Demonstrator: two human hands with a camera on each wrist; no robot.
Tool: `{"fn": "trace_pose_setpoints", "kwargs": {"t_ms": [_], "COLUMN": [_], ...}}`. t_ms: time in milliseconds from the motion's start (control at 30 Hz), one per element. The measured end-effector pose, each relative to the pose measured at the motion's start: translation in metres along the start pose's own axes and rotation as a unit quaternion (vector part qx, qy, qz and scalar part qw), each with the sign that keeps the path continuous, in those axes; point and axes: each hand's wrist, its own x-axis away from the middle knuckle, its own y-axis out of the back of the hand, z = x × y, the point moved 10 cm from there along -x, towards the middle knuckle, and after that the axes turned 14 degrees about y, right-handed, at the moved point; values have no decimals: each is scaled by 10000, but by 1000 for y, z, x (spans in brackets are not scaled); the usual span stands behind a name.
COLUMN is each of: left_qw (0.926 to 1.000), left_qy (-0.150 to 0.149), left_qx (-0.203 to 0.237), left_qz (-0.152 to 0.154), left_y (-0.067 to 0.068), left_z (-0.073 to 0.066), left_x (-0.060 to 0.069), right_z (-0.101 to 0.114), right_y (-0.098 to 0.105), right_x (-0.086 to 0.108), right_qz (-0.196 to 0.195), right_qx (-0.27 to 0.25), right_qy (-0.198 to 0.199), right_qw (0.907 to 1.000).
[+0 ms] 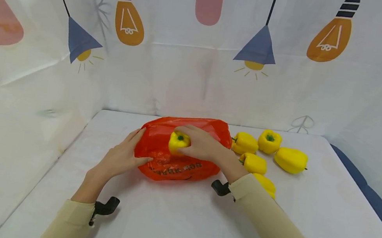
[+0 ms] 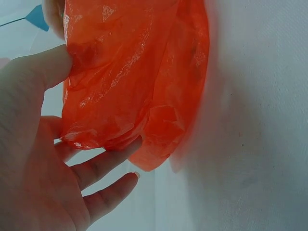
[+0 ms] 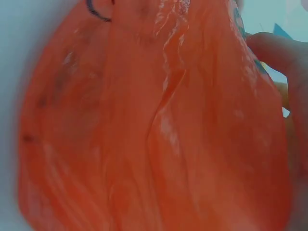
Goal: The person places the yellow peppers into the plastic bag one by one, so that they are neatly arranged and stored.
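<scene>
A red plastic bag with dark printing lies in the middle of the white table. My right hand holds a yellow bell pepper over the bag, its green stem facing up. At the bag's left side, my left hand rests with fingers spread and thumb against the edge. The left wrist view shows that thumb touching the red plastic, other fingers loosely extended below it. In the right wrist view the bag fills most of the picture and hides the pepper's grip.
Several yellow bell peppers lie right of the bag, one partly hidden behind the right sleeve. A white sheet printed with lamps and bulbs hangs behind the table. Dark blue material shows past the right edge.
</scene>
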Motion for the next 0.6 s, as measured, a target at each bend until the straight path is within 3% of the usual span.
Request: {"fn": "trace_pose_setpoints", "kwargs": {"t_ms": [600], "left_qw": [9999], "left_qy": [-94], "left_qx": [115], "left_qz": [15], "left_y": [1], "left_z": [-5], "left_x": [5], "right_z": [16], "right_y": [-26], "right_x": [-38], "right_qz": [-49], "right_qx": [-616], "right_qy": [447], "right_qw": [9971]}}
